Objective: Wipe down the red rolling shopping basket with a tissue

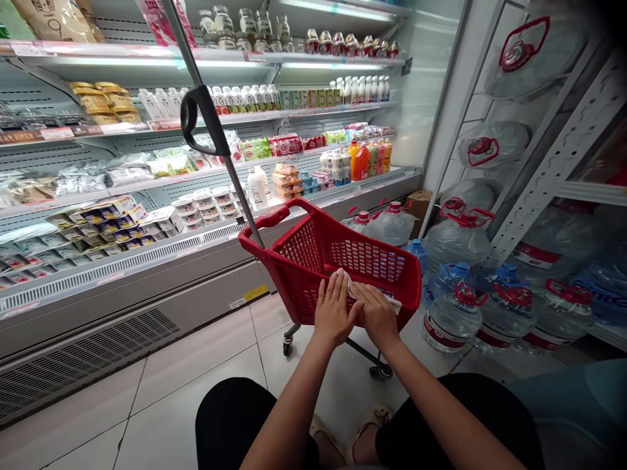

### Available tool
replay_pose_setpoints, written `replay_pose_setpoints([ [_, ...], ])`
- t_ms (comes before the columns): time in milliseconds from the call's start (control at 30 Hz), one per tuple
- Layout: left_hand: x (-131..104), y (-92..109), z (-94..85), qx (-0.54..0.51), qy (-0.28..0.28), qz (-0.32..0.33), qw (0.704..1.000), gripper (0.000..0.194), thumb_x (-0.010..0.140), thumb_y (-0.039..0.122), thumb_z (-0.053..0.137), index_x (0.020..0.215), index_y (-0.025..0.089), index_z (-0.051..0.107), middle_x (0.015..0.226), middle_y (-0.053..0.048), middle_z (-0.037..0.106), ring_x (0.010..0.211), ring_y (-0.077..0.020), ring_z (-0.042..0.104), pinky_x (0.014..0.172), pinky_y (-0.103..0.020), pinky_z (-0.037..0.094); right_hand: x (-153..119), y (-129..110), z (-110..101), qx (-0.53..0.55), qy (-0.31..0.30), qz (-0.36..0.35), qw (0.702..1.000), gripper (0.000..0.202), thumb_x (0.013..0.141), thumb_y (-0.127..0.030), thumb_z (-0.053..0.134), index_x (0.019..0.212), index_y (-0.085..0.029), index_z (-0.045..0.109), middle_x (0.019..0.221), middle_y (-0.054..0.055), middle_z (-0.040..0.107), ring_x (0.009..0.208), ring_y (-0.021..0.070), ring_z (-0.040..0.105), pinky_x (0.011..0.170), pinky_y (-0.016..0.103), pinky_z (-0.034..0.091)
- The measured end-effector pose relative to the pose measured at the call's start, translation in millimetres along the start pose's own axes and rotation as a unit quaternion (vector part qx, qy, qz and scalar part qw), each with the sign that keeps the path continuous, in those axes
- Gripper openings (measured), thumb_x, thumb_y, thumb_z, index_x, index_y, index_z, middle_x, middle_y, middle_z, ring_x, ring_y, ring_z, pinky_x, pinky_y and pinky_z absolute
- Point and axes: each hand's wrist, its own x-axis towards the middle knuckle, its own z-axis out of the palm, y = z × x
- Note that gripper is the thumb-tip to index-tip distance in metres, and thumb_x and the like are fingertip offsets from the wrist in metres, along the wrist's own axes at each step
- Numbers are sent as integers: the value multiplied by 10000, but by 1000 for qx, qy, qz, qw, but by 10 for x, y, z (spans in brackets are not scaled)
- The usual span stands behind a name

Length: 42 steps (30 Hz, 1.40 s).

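A red plastic shopping cart [313, 241] with perforated sides stands in front of me. A grey pole rises from its left end and carries a black loop handle [203, 121]. My left hand [334, 310] lies on the cart's near rim, fingers stretched out and close together. Beside it, my right hand [377, 313] bends over the same rim, touching the left thumb. A thin white cloth or tissue [394, 303] shows at the right hand's edge and between the hands. Most of it is hidden under the fingers.
A refrigerated display [186, 225] with dairy tubs, bottles and packs runs along the back and left. Large water bottles [453, 316] stand on the floor at right, near a white metal rack [548, 156]. My knees and shoes flank the tiled floor [196, 398] below.
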Motion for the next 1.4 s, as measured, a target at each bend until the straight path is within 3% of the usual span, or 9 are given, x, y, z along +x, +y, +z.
replay_pose_setpoints([
  [167,10,-105,-52,-11,-14,7,1000,724,1066,602,289,1677,256,113,1724,13,195,1603,-184,162,1339,-489,35,37,-12,-82,11,-15,-22,1000,477,1017,-135,429,1469,-179,573,1414,99,667,1230,252,659,1084,417,517],
  [400,161,-338,-85,-30,-32,-73,996,718,1061,634,235,1659,236,237,1708,-12,266,1593,-205,216,1339,-494,47,-499,110,-508,-14,-24,-43,999,659,953,7,370,1564,-222,463,1438,64,653,1236,215,667,1141,418,482],
  [533,138,-253,-63,-49,-55,-75,994,719,1069,618,183,1628,188,324,1694,-47,313,1595,-207,212,1338,-494,84,-467,-120,-331,-2,-28,-55,998,664,938,14,375,1563,-192,461,1420,95,664,1240,221,670,1125,409,506],
  [667,29,-161,-37,-69,-62,-69,993,667,1093,536,125,1656,197,237,1707,-22,286,1597,-180,196,1333,-461,148,-165,-445,-17,-4,-12,-46,999,554,938,-8,441,1477,-86,543,1298,183,721,1178,270,707,1033,409,577],
  [767,2,-242,-59,-78,-78,-76,991,655,1094,522,100,1669,219,177,1725,-3,220,1601,-180,176,1330,-479,149,-103,-568,27,1,-10,-56,998,563,926,17,424,1472,-59,537,1337,197,697,1201,266,697,1041,400,575],
  [933,46,-487,-119,-73,-81,-89,990,630,1089,553,156,1666,301,185,1724,31,212,1596,-185,192,1331,-502,123,-384,-425,-293,19,-58,-115,991,730,914,55,336,1613,-157,353,1557,99,532,1407,199,541,1181,392,466],
  [1033,8,-470,-95,-64,-69,-93,991,633,1087,560,189,1652,282,252,1714,7,254,1591,-195,215,1331,-507,126,-485,-310,-404,18,-69,-124,990,752,918,53,324,1628,-193,322,1571,67,521,1436,190,507,1201,408,443],
  [1233,-251,-176,4,-67,-44,-18,997,604,1096,524,218,1615,243,348,1716,11,262,1601,-185,180,1333,-476,148,-406,-469,-173,32,-17,-98,994,561,966,-19,438,1515,-109,511,1376,144,685,1333,253,608,1144,439,502],
  [1400,-324,-272,-68,-60,-54,-16,997,591,1094,532,230,1628,289,312,1687,34,332,1582,-179,250,1341,-500,59,-408,-347,-203,57,-39,-135,988,604,976,-6,404,1550,-180,472,1477,92,618,1361,216,584,1162,414,485],
])
